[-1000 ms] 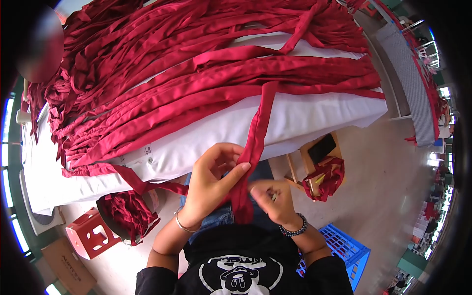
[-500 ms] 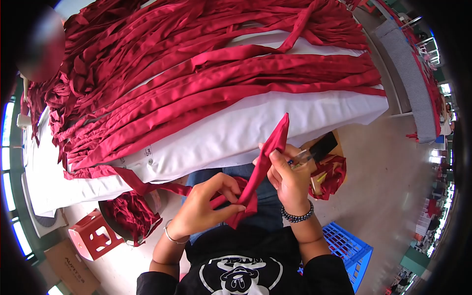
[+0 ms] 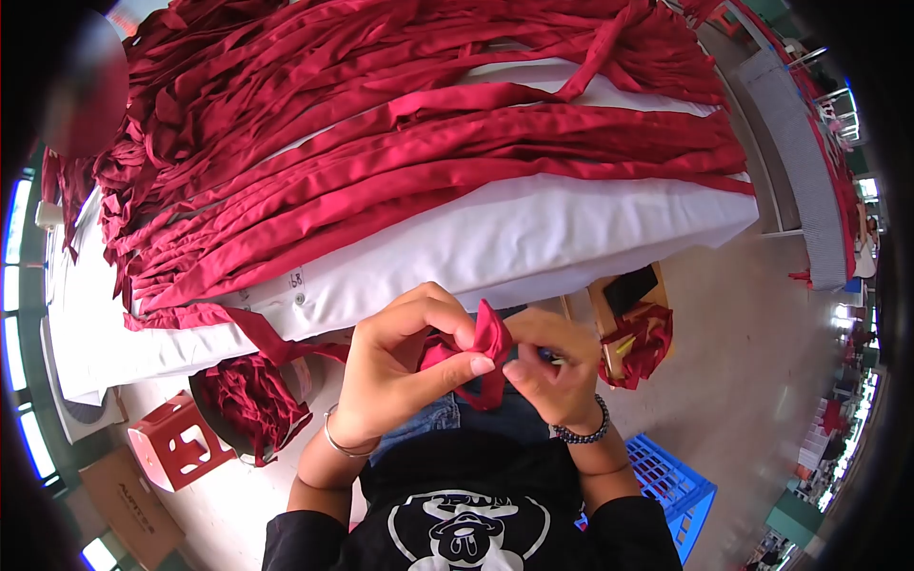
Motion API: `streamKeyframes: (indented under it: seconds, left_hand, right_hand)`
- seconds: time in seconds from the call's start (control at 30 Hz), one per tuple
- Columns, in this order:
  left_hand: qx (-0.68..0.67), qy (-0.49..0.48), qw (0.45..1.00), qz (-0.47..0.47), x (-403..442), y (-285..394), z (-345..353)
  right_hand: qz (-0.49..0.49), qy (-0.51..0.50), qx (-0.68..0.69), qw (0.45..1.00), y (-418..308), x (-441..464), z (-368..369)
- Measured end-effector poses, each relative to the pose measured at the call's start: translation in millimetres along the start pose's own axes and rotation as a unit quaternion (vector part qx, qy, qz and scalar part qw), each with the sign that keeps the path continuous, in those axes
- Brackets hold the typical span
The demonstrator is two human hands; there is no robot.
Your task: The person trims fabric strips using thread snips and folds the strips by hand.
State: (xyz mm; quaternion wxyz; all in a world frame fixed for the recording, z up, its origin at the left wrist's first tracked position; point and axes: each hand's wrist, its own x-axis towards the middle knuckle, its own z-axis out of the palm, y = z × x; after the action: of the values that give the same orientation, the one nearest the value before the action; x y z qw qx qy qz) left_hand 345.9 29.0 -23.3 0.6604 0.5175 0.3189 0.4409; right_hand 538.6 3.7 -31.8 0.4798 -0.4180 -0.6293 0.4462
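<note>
My left hand (image 3: 405,357) pinches a red fabric strip (image 3: 490,347) between thumb and fingers, its pointed end sticking up above the thumb tip. Part of the strip hangs below the pinch over my lap. To the right, my right hand (image 3: 557,366) is closed close beside the strip, fingers curled and slightly blurred. A small dark and blue thing shows within its curl, too hidden to name. The strip trails left behind my left wrist towards the table edge, where a length of red fabric (image 3: 257,328) hangs down.
Many long red strips (image 3: 428,181) lie across a white-covered table (image 3: 571,224). Below left are a bin of red fabric (image 3: 252,409), a red stool (image 3: 171,443) and a cardboard box (image 3: 133,509). Right are a dark flat object (image 3: 631,290), red scraps (image 3: 643,347) and a blue crate (image 3: 671,485).
My left hand has risen and moved right to the strip's pointed end. My right hand has come down towards it. The strip, earlier stretched diagonally between both hands, is now gathered at the left pinch.
</note>
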Motion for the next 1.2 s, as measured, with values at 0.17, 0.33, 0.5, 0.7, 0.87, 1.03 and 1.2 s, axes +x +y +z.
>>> streamKeyframes:
  seconds: [0.17,0.33,0.5,0.7,0.87,1.03,1.2]
  left_hand:
    - [-0.084,-0.01,0.994,-0.065,-4.6,2.2,0.4]
    - [-0.121,-0.066,0.985,-0.106,-5.2,4.3,-4.4]
    - [-0.11,-0.063,0.99,-0.068,-7.0,7.7,1.7]
    - [-0.044,-0.055,0.997,-0.005,-9.6,-6.1,-1.6]
    - [0.037,-0.017,0.997,0.066,-10.0,-4.0,1.2]
    - [0.147,0.022,0.981,0.124,-12.3,-5.3,2.5]
    - [0.179,-0.009,0.971,0.161,-11.7,-7.6,0.4]
  right_hand:
    - [-0.008,0.046,0.106,0.993,11.3,0.8,5.5]
    - [0.018,-0.017,0.13,0.991,5.5,4.5,-0.1]
    - [0.021,-0.037,0.092,0.995,-1.6,6.8,-2.6]
    - [0.017,-0.003,-0.007,1.0,-16.4,4.0,3.3]
    - [-0.004,0.145,-0.045,0.988,-21.6,-3.2,19.2]
    - [-0.082,0.079,-0.143,0.983,-27.7,-5.5,14.8]
    - [-0.058,0.043,-0.055,0.996,-24.6,-2.3,11.7]
